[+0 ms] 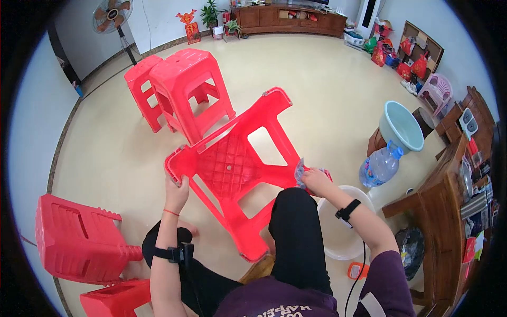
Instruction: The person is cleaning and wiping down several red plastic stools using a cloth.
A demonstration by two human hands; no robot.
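Observation:
A red plastic stool (229,168) is tipped over before me, its ribbed underside facing up and its legs spread outward. My left hand (177,192) grips the end of its left leg, the thumb on the inner face. A grey cloth (300,174) is pinched in my right hand (316,182) against the right leg, just above my knee. My fingers and the cloth partly hide that leg's end. Beneath my right forearm stands a white bucket (344,228), partly covered by the arm.
Two red stools (186,75) stand upright ahead on the left; more red stools (79,241) are at the lower left. To the right are a light-blue basin (402,126), a large plastic bottle (379,166), a wooden table (439,214) and a black-lined bin (410,253). A fan (113,16) stands behind.

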